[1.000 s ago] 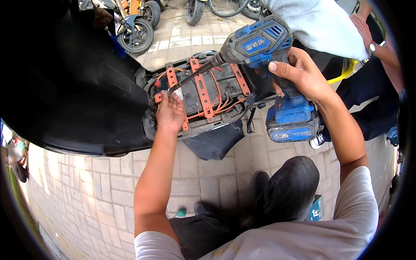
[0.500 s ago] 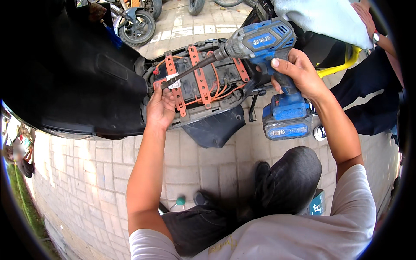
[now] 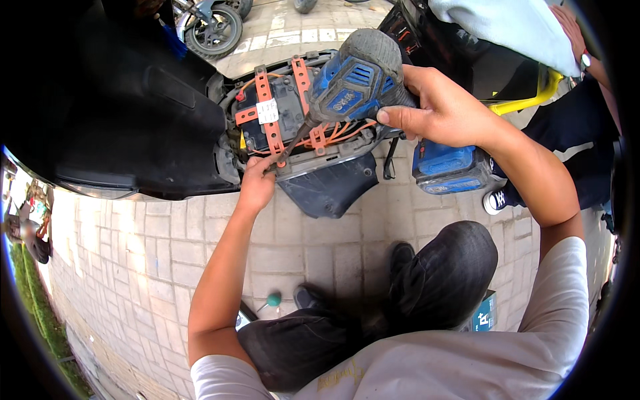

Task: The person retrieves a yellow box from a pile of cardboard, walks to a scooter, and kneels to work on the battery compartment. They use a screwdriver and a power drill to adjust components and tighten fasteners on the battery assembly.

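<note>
My right hand [image 3: 443, 110] is closed around the grip of a blue and black cordless drill [image 3: 353, 87], its blue battery pack [image 3: 447, 177] hanging below. A long dark driver bit [image 3: 298, 138] slants from the drill down to the near end of an orange perforated metal strap [image 3: 269, 120]. There the fingers of my left hand [image 3: 259, 183] are pinched at the bit's tip; a fastener under it is hidden. The strap lies across dark batteries [image 3: 250, 130] in the open compartment of a scooter. A second orange strap [image 3: 301, 77] is partly behind the drill.
The raised black seat [image 3: 153, 133] fills the left. A dark plastic panel [image 3: 330, 183] lies on the paving below the compartment. Near my feet is a green-handled tool [image 3: 273, 299]. At right, another person stands by a yellow bar [image 3: 533, 100]. Parked wheels [image 3: 213, 33] stand behind.
The drill has tilted and come nearer, its bit moving from above the batteries to the strap's near end. My left hand has moved down and toward me along with the tip.
</note>
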